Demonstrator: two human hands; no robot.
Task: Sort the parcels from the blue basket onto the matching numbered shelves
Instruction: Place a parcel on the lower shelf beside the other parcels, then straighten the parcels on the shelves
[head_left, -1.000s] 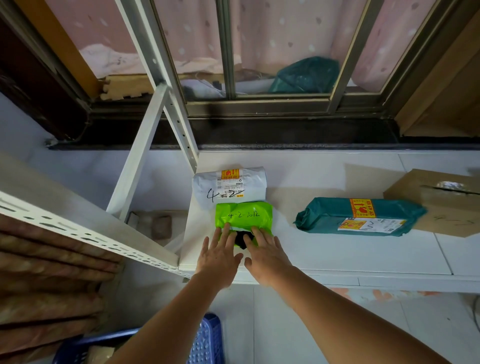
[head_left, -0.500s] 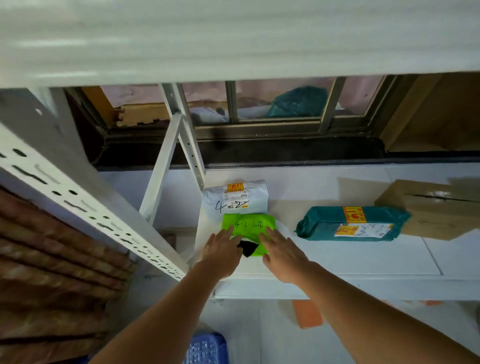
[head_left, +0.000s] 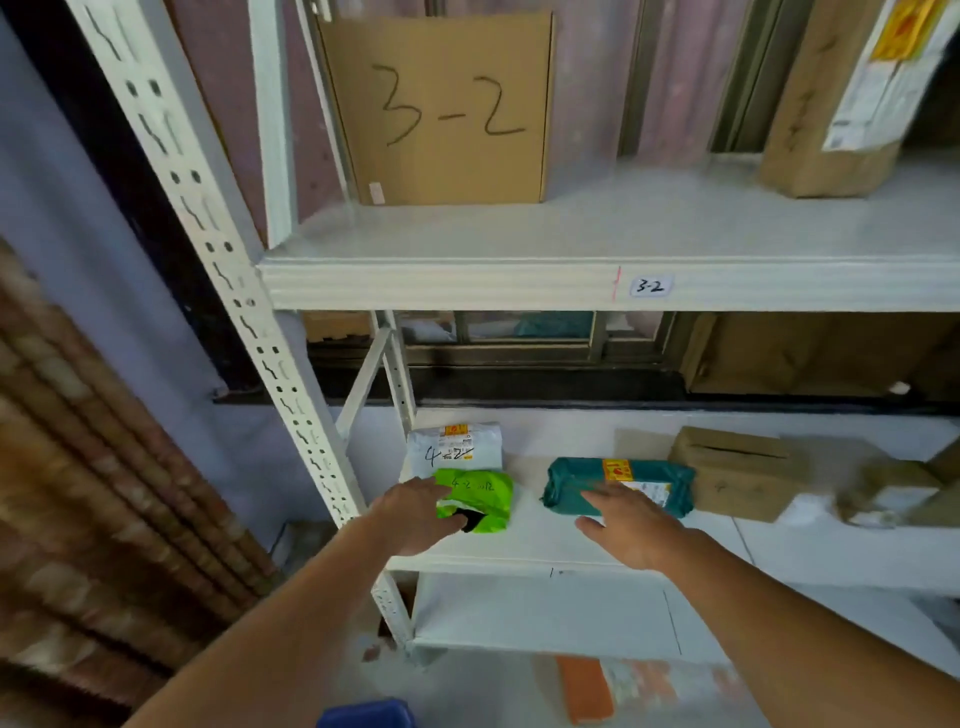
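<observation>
Lower shelf (head_left: 571, 540) of a white metal rack, with both bare hands extended over its front part. The green parcel (head_left: 480, 499), marked "4-2" by hand, lies flat on this shelf near its left end and serves as the reference point. The left hand (head_left: 415, 514) rests on the green parcel's left and front edge, fingers straight and spread, not curled around it. Directly behind the green parcel, touching or nearly so, lies a white parcel (head_left: 457, 449) with a yellow sticker and a handwritten "4". To the right of the green parcel, apart from it, lies a teal parcel (head_left: 576, 480) with a yellow and a white label; the right hand (head_left: 631, 525) lies flat and open at its front edge, fingertips overlapping the teal wrapping, holding nothing. Farther right of the teal parcel sit brown cardboard boxes (head_left: 737, 467), the nearest just beside it. Above the green parcel, the upper shelf (head_left: 519, 283) carries a small tag (head_left: 651, 286) reading "3-2" on its front lip and an upright cardboard sheet (head_left: 441, 109) bearing the same number. Below and in front of the green parcel, a corner of the blue basket (head_left: 366, 714) shows at the bottom edge.
</observation>
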